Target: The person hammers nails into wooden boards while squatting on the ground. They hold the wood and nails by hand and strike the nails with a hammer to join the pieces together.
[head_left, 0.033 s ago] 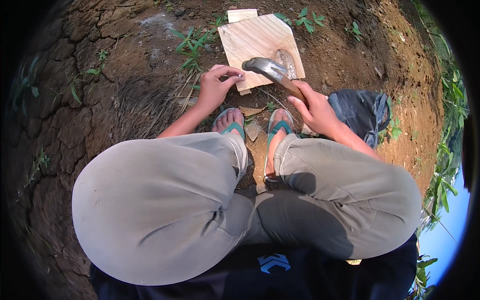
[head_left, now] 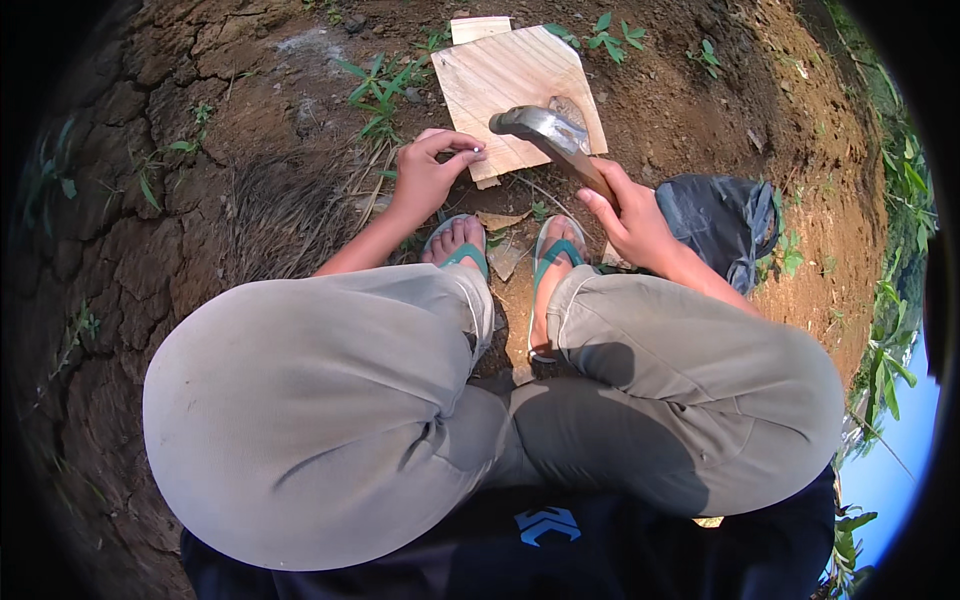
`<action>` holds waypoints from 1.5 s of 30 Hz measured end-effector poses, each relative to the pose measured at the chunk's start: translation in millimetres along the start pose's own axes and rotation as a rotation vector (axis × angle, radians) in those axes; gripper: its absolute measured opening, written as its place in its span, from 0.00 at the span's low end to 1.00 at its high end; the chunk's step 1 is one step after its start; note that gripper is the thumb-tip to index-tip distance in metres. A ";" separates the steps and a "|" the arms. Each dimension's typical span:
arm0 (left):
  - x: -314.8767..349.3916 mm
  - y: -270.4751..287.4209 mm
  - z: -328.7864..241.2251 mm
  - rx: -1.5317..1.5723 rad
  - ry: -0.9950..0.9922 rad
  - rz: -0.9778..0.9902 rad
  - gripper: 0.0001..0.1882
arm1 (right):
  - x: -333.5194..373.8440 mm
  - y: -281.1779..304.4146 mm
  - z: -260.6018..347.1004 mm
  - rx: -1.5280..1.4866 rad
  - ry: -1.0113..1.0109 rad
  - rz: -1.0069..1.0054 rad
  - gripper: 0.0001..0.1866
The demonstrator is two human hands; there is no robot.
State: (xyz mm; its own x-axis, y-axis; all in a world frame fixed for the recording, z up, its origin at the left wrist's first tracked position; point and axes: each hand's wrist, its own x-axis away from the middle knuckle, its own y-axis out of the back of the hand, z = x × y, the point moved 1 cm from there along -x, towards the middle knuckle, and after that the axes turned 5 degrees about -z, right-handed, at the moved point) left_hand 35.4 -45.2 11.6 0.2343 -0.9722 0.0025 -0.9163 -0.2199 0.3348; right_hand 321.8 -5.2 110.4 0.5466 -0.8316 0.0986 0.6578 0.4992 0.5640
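In the head view, a wooden board (head_left: 500, 75) is seen lying on bare, uneven soil, just beyond the feet. By the left hand (head_left: 425, 175), a small shiny piece (head_left: 481, 151) (perhaps a nail, though too little of it shows to be sure) is pinched between thumb and fingertip at the board's near left edge. By the right hand (head_left: 630, 215), the wooden handle of a hammer (head_left: 543, 128) is grasped with curled fingers, and the metal head is held above the board, to the right of the pinched piece.

The plainest risk is judged to lie with the left fingertips: since they are set so close to the small piece, they could be struck by any blow landing slightly off. With so little of the piece exposed, a glancing hit could also be expected to bend it or send it flying. Because it sits near the margin, the wood might be split there. The board could be tipped or shifted under impact, as no hand is seen pressing it flat and a narrower wooden piece (head_left: 481, 29) juts out at its far side. If the hammer were let slip, the toes in open sandals (head_left: 473, 262) would be left unprotected. A black plastic bag (head_left: 715, 225) is seen beside the right forearm.
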 end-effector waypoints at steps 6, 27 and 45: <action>2.7 2.1 -8.7 -0.188 -0.232 -0.037 0.09 | 41.6 25.6 -55.9 0.027 -0.208 0.066 0.20; 12.5 -21.5 -3.6 0.132 0.503 -0.006 0.27 | 138.5 -70.4 -146.3 0.568 -0.692 -0.611 0.43; -9.6 0.6 -31.0 0.182 0.564 -0.038 0.30 | 117.3 -49.9 -157.4 0.560 -0.726 -0.453 0.35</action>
State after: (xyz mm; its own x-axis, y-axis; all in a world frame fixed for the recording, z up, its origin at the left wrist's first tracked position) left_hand 42.7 -33.6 41.1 0.3586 -0.7815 0.5105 -0.9332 -0.3125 0.1771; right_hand 434.7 -89.3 -35.2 -0.2617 -0.9536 0.1486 0.2864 0.0703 0.9555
